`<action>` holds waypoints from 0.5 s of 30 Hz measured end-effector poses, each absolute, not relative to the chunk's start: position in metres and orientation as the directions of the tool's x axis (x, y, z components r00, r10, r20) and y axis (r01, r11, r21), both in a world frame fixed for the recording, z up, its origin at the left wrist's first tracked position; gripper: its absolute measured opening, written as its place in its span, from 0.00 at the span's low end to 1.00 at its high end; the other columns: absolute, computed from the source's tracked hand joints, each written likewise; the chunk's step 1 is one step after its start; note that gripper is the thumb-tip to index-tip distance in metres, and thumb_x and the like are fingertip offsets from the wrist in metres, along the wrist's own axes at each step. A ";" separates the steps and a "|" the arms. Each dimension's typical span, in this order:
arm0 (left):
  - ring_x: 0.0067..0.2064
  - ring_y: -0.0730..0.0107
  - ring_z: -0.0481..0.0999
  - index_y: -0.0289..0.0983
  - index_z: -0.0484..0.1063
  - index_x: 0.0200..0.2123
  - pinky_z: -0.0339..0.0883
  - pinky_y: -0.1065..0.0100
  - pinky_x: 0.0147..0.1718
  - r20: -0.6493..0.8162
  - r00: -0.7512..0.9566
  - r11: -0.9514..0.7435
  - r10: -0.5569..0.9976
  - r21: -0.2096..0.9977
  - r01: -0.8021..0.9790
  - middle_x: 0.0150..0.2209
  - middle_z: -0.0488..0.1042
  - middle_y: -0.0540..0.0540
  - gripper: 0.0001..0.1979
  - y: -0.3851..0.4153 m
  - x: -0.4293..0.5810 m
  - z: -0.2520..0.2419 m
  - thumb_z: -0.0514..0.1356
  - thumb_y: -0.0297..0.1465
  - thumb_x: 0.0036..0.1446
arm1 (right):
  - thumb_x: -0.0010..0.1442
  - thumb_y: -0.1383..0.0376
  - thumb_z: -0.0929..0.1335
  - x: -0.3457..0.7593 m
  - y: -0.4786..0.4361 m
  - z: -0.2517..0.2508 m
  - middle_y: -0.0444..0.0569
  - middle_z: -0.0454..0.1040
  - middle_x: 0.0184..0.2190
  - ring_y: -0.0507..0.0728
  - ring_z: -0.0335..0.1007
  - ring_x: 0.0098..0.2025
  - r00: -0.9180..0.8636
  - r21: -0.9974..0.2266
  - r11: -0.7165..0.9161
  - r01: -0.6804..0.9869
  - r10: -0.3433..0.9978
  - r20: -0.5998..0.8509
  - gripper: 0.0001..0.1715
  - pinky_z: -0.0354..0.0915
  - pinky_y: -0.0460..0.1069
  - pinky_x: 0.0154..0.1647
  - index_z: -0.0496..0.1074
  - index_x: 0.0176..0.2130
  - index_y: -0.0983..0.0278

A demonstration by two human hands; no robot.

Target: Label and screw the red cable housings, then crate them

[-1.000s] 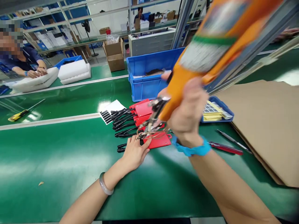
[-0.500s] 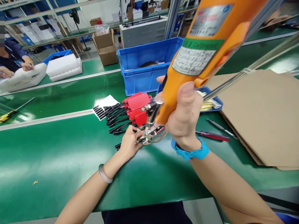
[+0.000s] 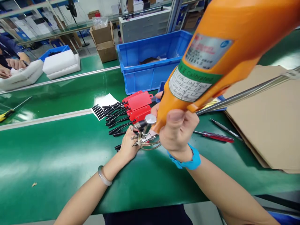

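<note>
My right hand [image 3: 179, 131] is wrapped round an orange powered screwdriver [image 3: 185, 84] with a calibration label. It leans down to the left, and its metal nozzle [image 3: 147, 125], with thin tubes, sits above my left hand. My left hand [image 3: 128, 143] is closed on a device with black cables [image 3: 117, 147] at the table, mostly hidden by the hand and nozzle; a pale printed face [image 3: 149, 136] shows beneath the nozzle. Just beyond lie several red flat cases [image 3: 140, 101] with black leads, beside a white sheet with black strips [image 3: 98, 112].
A blue bin [image 3: 142, 76] stands behind the red cases. To the right lie a red-handled screwdriver [image 3: 217, 137], a grey pen-like tool [image 3: 225, 128] and cardboard sheets [image 3: 267, 125]. A yellow-handled screwdriver [image 3: 7, 115] lies far left. Another person's hands [image 3: 15, 64] work at white foam [image 3: 23, 76].
My right hand has brought the orange screwdriver down and to the left, so its nozzle now covers more of my left hand. My left hand stays in nearly the same place.
</note>
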State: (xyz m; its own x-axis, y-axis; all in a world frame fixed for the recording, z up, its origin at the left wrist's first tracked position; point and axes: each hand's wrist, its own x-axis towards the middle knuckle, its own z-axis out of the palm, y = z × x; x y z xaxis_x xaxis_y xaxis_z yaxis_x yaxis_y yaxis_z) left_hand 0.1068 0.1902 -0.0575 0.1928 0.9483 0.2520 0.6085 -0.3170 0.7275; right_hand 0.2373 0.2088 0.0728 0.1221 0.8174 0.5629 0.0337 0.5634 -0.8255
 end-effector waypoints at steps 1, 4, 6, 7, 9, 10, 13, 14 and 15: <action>0.41 0.63 0.68 0.39 0.73 0.36 0.70 0.61 0.40 0.263 0.191 -0.324 0.946 0.714 0.621 0.40 0.67 0.45 0.06 0.190 0.107 -0.058 0.63 0.31 0.53 | 0.60 0.38 0.62 0.237 0.208 0.070 0.47 0.68 0.24 0.56 0.67 0.24 0.128 -0.824 0.566 0.019 0.816 0.564 0.26 0.65 0.53 0.24 0.70 0.33 0.55; 0.38 0.65 0.68 0.38 0.72 0.34 0.71 0.63 0.38 0.259 0.188 -0.318 0.947 0.688 0.652 0.38 0.66 0.46 0.05 0.190 0.106 -0.061 0.62 0.32 0.54 | 0.59 0.39 0.64 0.236 0.206 0.068 0.46 0.67 0.22 0.55 0.66 0.22 0.124 -0.824 0.566 -0.035 0.820 0.559 0.26 0.65 0.52 0.24 0.69 0.29 0.56; 0.38 0.66 0.69 0.39 0.73 0.36 0.71 0.63 0.38 0.261 0.220 -0.340 0.940 0.658 0.672 0.40 0.66 0.45 0.07 0.190 0.105 -0.063 0.63 0.34 0.54 | 0.60 0.41 0.64 0.238 0.205 0.074 0.45 0.66 0.21 0.53 0.64 0.21 0.110 -0.819 0.563 -0.108 0.826 0.553 0.25 0.64 0.50 0.21 0.70 0.29 0.58; 0.39 0.65 0.69 0.39 0.73 0.38 0.71 0.62 0.39 0.265 0.246 -0.361 0.932 0.634 0.684 0.42 0.66 0.45 0.09 0.190 0.104 -0.063 0.63 0.35 0.54 | 0.60 0.42 0.65 0.240 0.205 0.080 0.45 0.66 0.20 0.52 0.63 0.19 0.098 -0.812 0.562 -0.157 0.827 0.554 0.24 0.62 0.49 0.18 0.71 0.31 0.59; 0.41 0.63 0.70 0.41 0.74 0.43 0.72 0.60 0.42 0.280 0.282 -0.396 0.917 0.581 0.711 0.44 0.66 0.44 0.15 0.190 0.103 -0.063 0.66 0.37 0.52 | 0.62 0.45 0.65 0.244 0.208 0.100 0.44 0.66 0.21 0.51 0.61 0.18 0.070 -0.786 0.568 -0.244 0.819 0.570 0.22 0.59 0.47 0.15 0.73 0.37 0.59; 0.43 0.61 0.70 0.42 0.73 0.46 0.71 0.59 0.43 0.285 0.293 -0.407 0.913 0.559 0.722 0.45 0.66 0.43 0.19 0.190 0.102 -0.062 0.68 0.38 0.50 | 0.63 0.47 0.65 0.246 0.211 0.114 0.43 0.66 0.21 0.51 0.61 0.18 0.063 -0.766 0.585 -0.266 0.803 0.592 0.20 0.59 0.47 0.14 0.73 0.41 0.59; 0.49 0.57 0.69 0.43 0.66 0.56 0.69 0.58 0.48 0.266 0.302 -0.400 0.916 0.535 0.744 0.49 0.65 0.42 0.33 0.190 0.102 -0.057 0.70 0.39 0.47 | 0.66 0.46 0.61 0.251 0.236 0.166 0.45 0.65 0.24 0.54 0.68 0.26 0.127 -0.664 0.720 -0.201 0.692 0.711 0.25 0.67 0.48 0.22 0.73 0.41 0.63; 0.51 0.57 0.68 0.43 0.62 0.60 0.69 0.57 0.49 0.250 0.303 -0.392 0.920 0.537 0.747 0.50 0.65 0.42 0.37 0.189 0.102 -0.055 0.70 0.39 0.47 | 0.67 0.44 0.55 0.251 0.249 0.183 0.46 0.65 0.25 0.56 0.71 0.30 0.146 -0.630 0.764 -0.143 0.646 0.750 0.31 0.70 0.49 0.26 0.72 0.37 0.64; 0.52 0.57 0.67 0.43 0.58 0.62 0.68 0.57 0.50 0.229 0.303 -0.379 0.925 0.543 0.749 0.52 0.64 0.41 0.41 0.188 0.102 -0.053 0.70 0.39 0.47 | 0.68 0.44 0.50 0.250 0.264 0.198 0.46 0.66 0.27 0.56 0.73 0.34 0.117 -0.603 0.794 -0.079 0.608 0.785 0.36 0.71 0.49 0.29 0.71 0.34 0.64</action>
State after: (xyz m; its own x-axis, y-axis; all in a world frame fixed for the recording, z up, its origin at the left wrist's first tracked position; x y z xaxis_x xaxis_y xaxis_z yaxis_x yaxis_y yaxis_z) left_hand 0.1020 0.1883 -0.0527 0.3026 0.9252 0.2289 0.7494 -0.3793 0.5427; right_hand 0.2502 0.2639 0.1979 0.1173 0.6079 0.7853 -0.0787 0.7939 -0.6029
